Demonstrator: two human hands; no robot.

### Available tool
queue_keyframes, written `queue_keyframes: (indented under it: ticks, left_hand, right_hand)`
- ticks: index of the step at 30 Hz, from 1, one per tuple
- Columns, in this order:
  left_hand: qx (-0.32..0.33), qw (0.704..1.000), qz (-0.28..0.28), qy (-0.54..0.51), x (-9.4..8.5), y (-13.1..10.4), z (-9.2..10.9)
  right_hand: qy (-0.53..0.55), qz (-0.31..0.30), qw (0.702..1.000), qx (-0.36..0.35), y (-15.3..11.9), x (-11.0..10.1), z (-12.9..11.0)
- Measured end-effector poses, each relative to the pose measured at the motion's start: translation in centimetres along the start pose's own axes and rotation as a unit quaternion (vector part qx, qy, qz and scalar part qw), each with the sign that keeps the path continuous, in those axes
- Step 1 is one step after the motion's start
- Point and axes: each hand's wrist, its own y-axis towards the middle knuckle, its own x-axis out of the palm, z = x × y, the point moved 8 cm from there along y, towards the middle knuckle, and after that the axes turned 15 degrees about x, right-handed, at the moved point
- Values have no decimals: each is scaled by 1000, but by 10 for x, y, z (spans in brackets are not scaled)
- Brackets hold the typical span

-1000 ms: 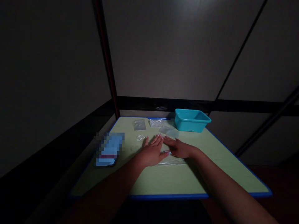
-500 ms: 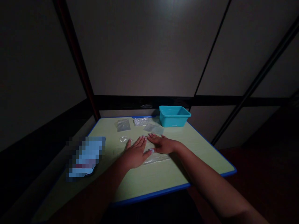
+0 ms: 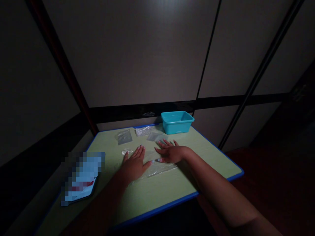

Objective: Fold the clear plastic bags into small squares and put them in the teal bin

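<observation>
A clear plastic bag [image 3: 157,167] lies flat on the pale green table, partly covered by my hands. My left hand [image 3: 135,166] rests palm down on its left part, fingers stretched out and thumb pointing right. On its right part lies my right hand [image 3: 172,153], palm down with fingers spread toward the left and back. A small gap separates the two thumbs. Just beyond my left fingers sits a small crumpled clear piece [image 3: 126,152], its kind too faint to tell. A flat clear plastic sheet or bag [image 3: 156,137] lies behind my right fingers.
A turquoise plastic basin [image 3: 177,126] stands at the table's back right. Along the back lie a greyish clear bag [image 3: 125,137] and a crumpled clear packet [image 3: 143,131]. A blurred-out tablet or phone [image 3: 83,180] lies at the left edge. The table [image 3: 209,164] has a blue rim; panels rise behind it.
My hands have moved apart over the plastic bag, the left one going left, and more of the bag shows between them. The whole view has tilted and shifted slightly.
</observation>
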Motion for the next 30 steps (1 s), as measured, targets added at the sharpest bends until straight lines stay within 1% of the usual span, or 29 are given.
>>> queue_keyframes:
  ticks: [7, 10, 12, 14, 15, 17, 18, 19, 20, 21, 22, 23, 24, 26, 27, 28, 30]
  left_hand:
    - [-7, 1000, -3, 1, 1, 0, -2]
    - [-5, 1000, -8, 1, 0, -1, -1]
    - [-7, 1000, -11, -2, -1, -2, 0]
    - [-7, 1000, -14, -11, -2, -3, 1]
    - [-5, 1000, -14, -17, -3, -2, 2]
    - [5, 1000, -8, -25, -4, -2, 4]
    - [11, 1000, -1, -26, -5, -1, 4]
    - [15, 999, 8, -27, -7, 0, 5]
    - [19, 999, 17, -27, -9, 0, 5]
    - [23, 999, 26, -29, -10, 1, 5]
    - [27, 998, 35, -32, -12, 1, 6]
    - [31, 998, 43, -36, -14, 2, 6]
    - [35, 997, 50, -40, -16, 2, 7]
    - [41, 996, 61, -47, -19, 3, 8]
    - [44, 996, 65, -49, -20, 3, 8]
    - [47, 995, 66, -50, -20, 4, 9]
    - [52, 995, 61, -51, -19, 4, 9]
  right_hand:
    - [-14, -16, 999, 33, -4, -3, 18]
    - [-16, -16, 999, 49, -6, -6, 25]
    - [-6, -13, 999, 48, -7, -7, 28]
    - [23, 10, 999, 23, -7, -11, 26]
    - [46, 34, 998, 7, -6, -15, 24]
    - [115, 111, 987, -25, -3, -28, 21]
    - [159, 156, 974, -36, -1, -35, 21]
    - [211, 201, 956, -45, 0, -42, 23]
    - [263, 233, 935, -56, 2, -47, 24]
    - [318, 256, 911, -64, 4, -51, 27]
    - [371, 262, 888, -72, 7, -53, 29]
    - [428, 251, 865, -75, 12, -52, 32]
    - [484, 225, 842, -76, 18, -49, 34]
    - [584, 151, 795, -69, 29, -40, 36]
    - [617, 120, 775, -65, 33, -36, 36]
    - [641, 94, 760, -60, 36, -32, 36]
    - [660, 63, 747, -49, 40, -27, 35]
